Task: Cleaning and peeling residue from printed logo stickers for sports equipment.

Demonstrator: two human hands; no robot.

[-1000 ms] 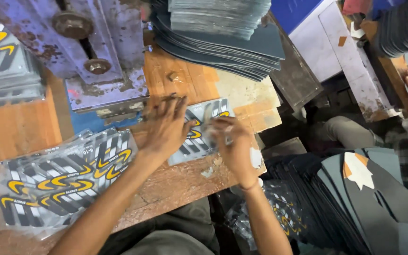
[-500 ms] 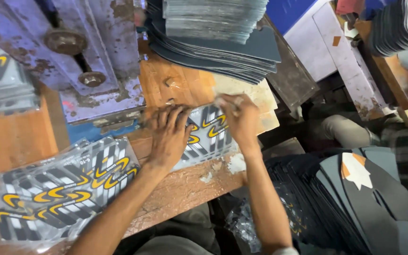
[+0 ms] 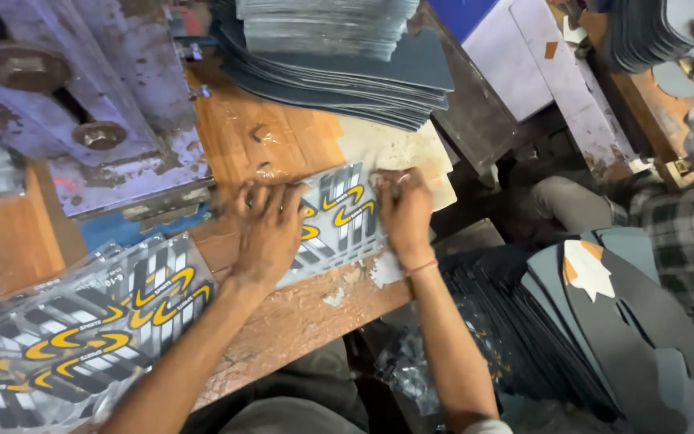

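- Pressing down on a printed sheet [image 3: 337, 219] of grey, black and yellow stripes, both hands lie flat and unclenched on the wooden desk [image 3: 275, 137].
- Left hand [image 3: 271, 233] covers the sheet's left edge, fingers spread; right hand [image 3: 405, 213] rests on its right edge.
- More printed sheets [image 3: 74, 337] lie stacked at the desk's left.
- Dark grey sheets [image 3: 339, 56] are piled behind, beside a worn purple press [image 3: 82, 104].
- Another person's checked sleeve [image 3: 684, 217] shows at right.

Both forearms reach forward; left hand [image 3: 271, 233] flat, fingers spread; right hand [image 3: 403, 210] palm-down, fingers curled.
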